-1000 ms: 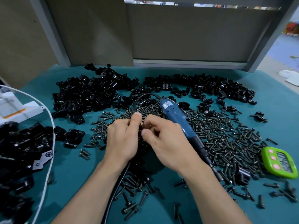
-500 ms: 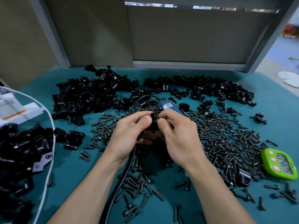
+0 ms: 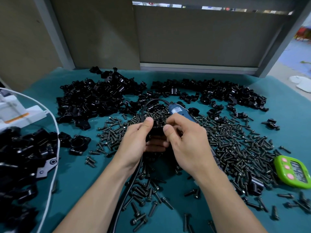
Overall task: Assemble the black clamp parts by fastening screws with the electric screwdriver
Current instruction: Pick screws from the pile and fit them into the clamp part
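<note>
Closest to you, at 6 o'clock, it's just loose screws [image 3: 139,221] on the bench [image 3: 84,174], plus the black cord [image 3: 129,185] running up between your wrists. Next come your hands: left hand [image 3: 136,142] and right hand [image 3: 186,143] both pinch the same black clamp part [image 3: 158,126], thumbs on top and fingers curled underneath. A second ago they were bunched knuckle to knuckle lower over the screws, with the clamp hidden. Now it's raised and showing between your thumbs, so I'd guess you're mating the pieces or seating a screw, can't tell which. The electric screwdriver [image 3: 179,111] lies just behind your right hand at 1 o'clock, not gripped, so no fastening yet. Farthest out, at 11 o'clock, sits the big pile of clamp parts [image 3: 94,101].
</note>
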`<state>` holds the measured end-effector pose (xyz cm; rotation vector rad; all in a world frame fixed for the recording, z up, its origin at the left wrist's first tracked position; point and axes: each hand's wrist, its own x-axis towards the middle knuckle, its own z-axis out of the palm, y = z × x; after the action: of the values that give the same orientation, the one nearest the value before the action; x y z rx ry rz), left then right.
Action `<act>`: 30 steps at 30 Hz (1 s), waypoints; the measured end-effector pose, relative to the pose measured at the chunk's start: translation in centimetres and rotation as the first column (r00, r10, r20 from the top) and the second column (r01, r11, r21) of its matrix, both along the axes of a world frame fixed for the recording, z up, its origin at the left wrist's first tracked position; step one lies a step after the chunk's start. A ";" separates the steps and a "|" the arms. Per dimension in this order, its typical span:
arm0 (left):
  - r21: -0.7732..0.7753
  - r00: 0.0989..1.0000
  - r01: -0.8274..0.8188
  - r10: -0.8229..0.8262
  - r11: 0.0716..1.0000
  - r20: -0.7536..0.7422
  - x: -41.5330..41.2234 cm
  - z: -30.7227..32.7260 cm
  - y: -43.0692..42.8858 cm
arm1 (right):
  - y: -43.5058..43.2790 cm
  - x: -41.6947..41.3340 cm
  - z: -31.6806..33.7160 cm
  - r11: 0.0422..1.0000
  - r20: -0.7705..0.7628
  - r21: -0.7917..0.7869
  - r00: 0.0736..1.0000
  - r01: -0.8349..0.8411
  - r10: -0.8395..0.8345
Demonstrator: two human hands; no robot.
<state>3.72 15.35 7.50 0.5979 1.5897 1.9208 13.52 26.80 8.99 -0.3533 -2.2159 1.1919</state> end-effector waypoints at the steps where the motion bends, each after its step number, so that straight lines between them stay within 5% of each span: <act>1: -0.001 1.000 0.001 -0.001 1.000 -0.014 0.1 0.0 0.0 | 0.2 0.0 0.0 1.000 0.039 0.021 0.999 -0.023 0.022; 4: 0.011 0.999 0.019 -0.018 1.000 -0.044 0.4 -0.1 0.1 | 0.7 0.1 0.2 0.988 0.098 0.144 0.994 -0.055 0.041; 14: 0.061 0.984 -0.002 0.013 0.998 -0.180 0.8 -0.3 0.2 | 0.1 -0.1 0.7 0.981 0.114 0.183 0.990 0.065 -0.087; 23: 0.136 0.996 0.077 -0.070 0.988 -0.055 0.4 0.4 0.0 | -0.3 0.4 1.4 1.000 0.060 0.015 0.998 0.013 -0.014; 25: 0.144 0.999 0.018 -0.022 0.989 0.024 0.4 0.4 0.1 | 0.3 0.7 1.7 0.994 0.072 0.013 0.991 0.112 -0.113; 28: 0.173 0.983 -0.098 0.069 0.980 0.169 0.5 0.5 0.2 | 2.4 1.6 2.0 0.860 0.266 0.376 0.848 0.346 -0.458; 30: 0.202 0.968 -0.136 0.087 0.970 0.235 0.4 0.6 0.1 | 3.0 2.0 1.9 0.797 0.486 0.528 0.666 0.293 -0.567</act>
<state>4.11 15.43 8.06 0.3658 1.3067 2.1799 15.54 29.78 10.94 -1.1831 -2.6199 0.3203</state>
